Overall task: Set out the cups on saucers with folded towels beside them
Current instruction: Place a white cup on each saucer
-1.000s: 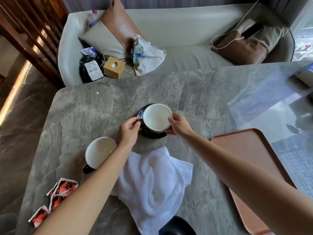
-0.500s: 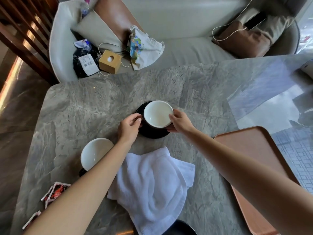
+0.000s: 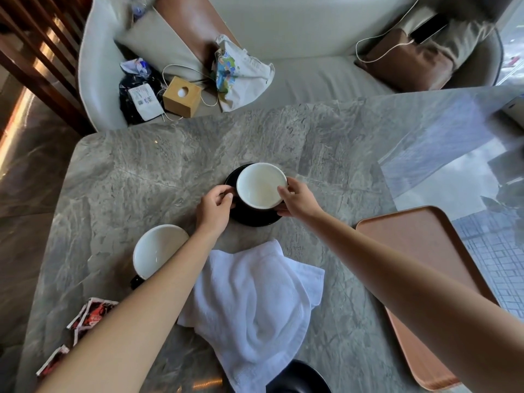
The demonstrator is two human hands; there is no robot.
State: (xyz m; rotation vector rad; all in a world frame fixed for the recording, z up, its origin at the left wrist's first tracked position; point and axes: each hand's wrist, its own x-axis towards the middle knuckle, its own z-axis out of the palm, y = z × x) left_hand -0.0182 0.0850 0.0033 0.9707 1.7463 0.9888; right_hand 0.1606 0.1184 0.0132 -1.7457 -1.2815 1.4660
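- The step in hand looks like seating the first cup [image 3: 261,185] on its black saucer [image 3: 253,219], out in the middle of the marble table [image 3: 119,177]
- The left hand [image 3: 214,207] sits at the cup's left side with fingers curled in at the spot where a handle would be; whether they actually pinch a handle cannot be told, as the hand hides it
- The right hand [image 3: 297,201] has its fingertips closed on the cup's right rim and wall, with lower fingers touching the saucer's edge
- The cup stands upright and empty, white inside, resting toward the far side of the saucer rather than centred
- A second cup [image 3: 158,251], also empty, stands straight on the table toward the left edge, partly hidden behind the left forearm, with no saucer under it
- A second saucer [image 3: 300,377] shows as a dark curve at the near edge
- One white towel [image 3: 255,302] lies crumpled and unfolded near the near edge, between the two forearms
- A pink tray [image 3: 425,273] lies bare along the right side
- Red sachets [image 3: 90,316] lie near the left near corner; about four can be made out, the count uncertain
- Count: two cups, two saucers, one towel, one tray
- The next move likely calls for letting go of this cup, then pairing the other cup with the near saucer, and the towel has yet to be folded
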